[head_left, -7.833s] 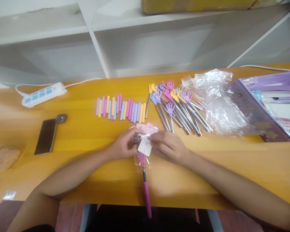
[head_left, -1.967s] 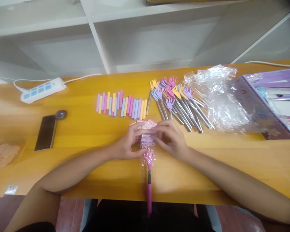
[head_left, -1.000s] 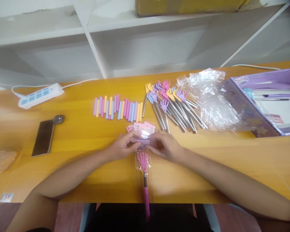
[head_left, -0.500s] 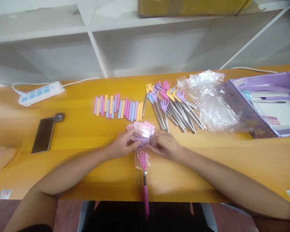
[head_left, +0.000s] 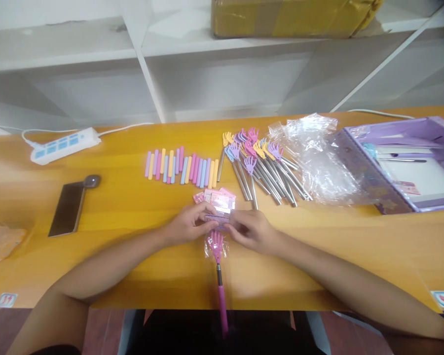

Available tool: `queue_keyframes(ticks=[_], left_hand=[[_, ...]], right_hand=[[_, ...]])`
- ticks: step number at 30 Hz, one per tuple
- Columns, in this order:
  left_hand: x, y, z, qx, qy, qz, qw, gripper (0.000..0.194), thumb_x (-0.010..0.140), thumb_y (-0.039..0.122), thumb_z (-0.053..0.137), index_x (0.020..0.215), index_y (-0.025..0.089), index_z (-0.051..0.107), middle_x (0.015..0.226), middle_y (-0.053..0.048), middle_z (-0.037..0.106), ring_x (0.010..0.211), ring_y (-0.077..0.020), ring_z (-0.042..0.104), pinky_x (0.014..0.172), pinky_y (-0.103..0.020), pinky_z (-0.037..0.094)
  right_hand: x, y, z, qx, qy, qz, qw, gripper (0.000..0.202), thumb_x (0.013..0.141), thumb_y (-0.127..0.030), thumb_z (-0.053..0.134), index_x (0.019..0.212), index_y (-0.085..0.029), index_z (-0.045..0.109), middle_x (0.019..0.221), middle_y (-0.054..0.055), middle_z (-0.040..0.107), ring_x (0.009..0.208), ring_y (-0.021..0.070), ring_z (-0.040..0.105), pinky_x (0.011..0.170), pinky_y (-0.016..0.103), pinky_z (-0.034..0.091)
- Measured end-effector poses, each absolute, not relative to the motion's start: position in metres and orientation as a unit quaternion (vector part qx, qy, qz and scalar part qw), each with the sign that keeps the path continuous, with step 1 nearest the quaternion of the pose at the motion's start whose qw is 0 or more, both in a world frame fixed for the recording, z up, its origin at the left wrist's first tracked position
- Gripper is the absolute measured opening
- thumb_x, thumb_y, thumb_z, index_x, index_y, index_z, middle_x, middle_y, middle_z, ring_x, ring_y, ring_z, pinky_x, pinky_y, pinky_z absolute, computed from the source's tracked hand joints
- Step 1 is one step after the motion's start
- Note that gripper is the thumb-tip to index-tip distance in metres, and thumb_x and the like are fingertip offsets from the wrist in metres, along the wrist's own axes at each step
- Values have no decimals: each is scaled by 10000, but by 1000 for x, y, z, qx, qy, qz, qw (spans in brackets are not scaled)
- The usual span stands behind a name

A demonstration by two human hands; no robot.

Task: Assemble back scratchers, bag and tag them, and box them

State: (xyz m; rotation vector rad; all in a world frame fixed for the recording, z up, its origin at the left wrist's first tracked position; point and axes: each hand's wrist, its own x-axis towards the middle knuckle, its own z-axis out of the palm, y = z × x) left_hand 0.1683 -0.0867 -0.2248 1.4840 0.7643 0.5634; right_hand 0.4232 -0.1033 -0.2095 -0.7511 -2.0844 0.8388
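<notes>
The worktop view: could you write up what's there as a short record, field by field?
Left hand: pinching one end of a small purple card
Right hand: at the card's other end
Below the card: pink scratcher in clear plastic, handle past the table edge
Beyond the hands: overlapping pink cards, then coloured tubes in a row
Right side: piled scratcher rods, clear bags, purple box
Left side: white power strip, dark flat device

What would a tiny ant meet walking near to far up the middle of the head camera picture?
Pink handle → metal rod → pink claw head → purple strip between left hand and right hand → pink cards → coloured tubes → big yellow-brown box.
</notes>
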Motion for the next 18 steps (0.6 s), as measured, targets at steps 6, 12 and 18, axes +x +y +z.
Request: queue_keyframes(ticks=[6,12,18], left_hand=[[169,-93,-224,629,333,267,649,290,993,401,739,1157,183,640,851,-27,721,711,-138,683,650,-240,505],[167,-94,-227,602,246,277,708,478,1029,487,706,1383,202,560,1077,-119,787,817,-197,779,732,-298,587],[165,-89,-230,623,164,250,723,424,1131,495,497,1444,211,487,1305,-221,764,792,-196,802,710,-305,607]], right_hand=[[416,-161,-184,-389,-608,687,84,433,1068,-588,593,1031,-160,651,746,-8,611,502,66,461,449,203,345],[397,-223,-195,-379,-451,789,173,484,1018,-637,653,1119,-168,592,957,37,694,531,37,499,480,187,395],[517,-138,-132,-534,-585,435,428,384,1003,-555,712,1072,-177,687,870,74,722,618,92,592,521,232,454]])
